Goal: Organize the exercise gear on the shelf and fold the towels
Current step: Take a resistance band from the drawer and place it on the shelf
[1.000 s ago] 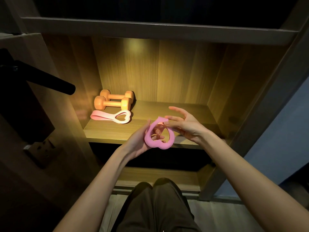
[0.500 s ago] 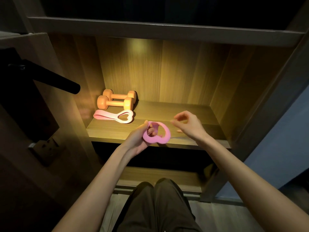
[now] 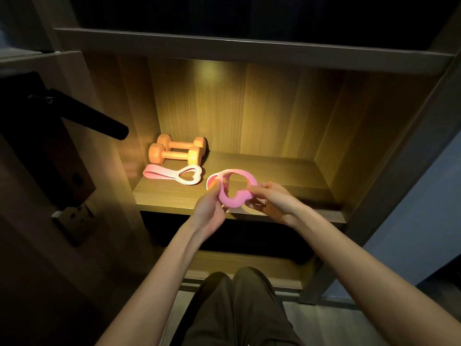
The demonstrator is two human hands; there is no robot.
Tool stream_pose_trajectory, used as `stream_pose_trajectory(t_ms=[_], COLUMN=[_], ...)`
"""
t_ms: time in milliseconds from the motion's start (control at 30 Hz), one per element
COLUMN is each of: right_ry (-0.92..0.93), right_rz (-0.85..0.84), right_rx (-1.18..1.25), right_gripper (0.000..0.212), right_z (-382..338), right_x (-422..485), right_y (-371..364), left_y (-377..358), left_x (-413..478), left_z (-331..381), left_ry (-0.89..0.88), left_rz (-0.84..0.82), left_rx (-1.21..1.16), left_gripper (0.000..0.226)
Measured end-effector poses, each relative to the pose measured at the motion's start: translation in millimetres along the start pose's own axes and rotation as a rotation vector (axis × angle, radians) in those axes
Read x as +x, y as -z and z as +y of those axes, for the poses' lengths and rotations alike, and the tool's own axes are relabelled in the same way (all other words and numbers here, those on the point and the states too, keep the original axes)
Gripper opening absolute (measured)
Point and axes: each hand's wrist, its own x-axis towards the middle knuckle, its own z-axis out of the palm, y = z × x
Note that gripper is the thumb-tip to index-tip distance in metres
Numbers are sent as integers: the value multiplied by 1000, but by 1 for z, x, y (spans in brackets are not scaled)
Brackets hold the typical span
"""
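Pink resistance band [image 3: 234,197] hangs looped between both hands: left hand [image 3: 209,208] fingers [image 3: 215,187] pinch its left edge, right hand [image 3: 275,203] fingers [image 3: 255,189] pinch its right edge, just above the wooden shelf [image 3: 287,176]. Left of the fingers, a paler band [image 3: 172,174] lies flat; two orange dumbbells [image 3: 177,152] sit behind it.

Wooden shelf [image 3: 274,171]: two orange dumbbells [image 3: 175,156], pink band [image 3: 159,174] back-left.

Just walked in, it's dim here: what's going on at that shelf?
A person holds a pink band in both hands, left hand and right hand pinching its sides, over the front of the lit shelf. A pale pink band lies on the shelf in front of two orange dumbbells.
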Motion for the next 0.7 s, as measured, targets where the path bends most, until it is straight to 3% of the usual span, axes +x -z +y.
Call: stream_pose_trajectory(t_ms=[100, 267, 367, 467, 567, 633, 700], right_ry=[224, 576, 626, 632, 650, 679, 711], right_rz=[122, 118, 7, -92, -131, -140, -146], right_rx=[-231, -591, -714, -765, -810, -856, -935], right_gripper=[43, 24, 24, 24, 24, 23, 22], right_z=[-12, -45, -62, -75, -79, -80, -80], right_x=[-4, -17, -23, -30, -32, -30, -28], right_y=[0, 5, 5, 2, 0, 0, 0], left_y=[4, 31, 30, 26, 24, 26, 32], left_x=[-2, 3, 8, 12, 9, 5, 2], left_z=[-3, -11, -13, -12, -7, -7, -4], left_ry=[-18, 192, 196, 188, 114, 37, -77], left_rz=[-71, -103, -57, -53, -58, -27, -28], left_rx=[415, 413, 523, 355, 241, 371, 688], left_gripper=[29, 58, 71, 77, 61, 63, 72])
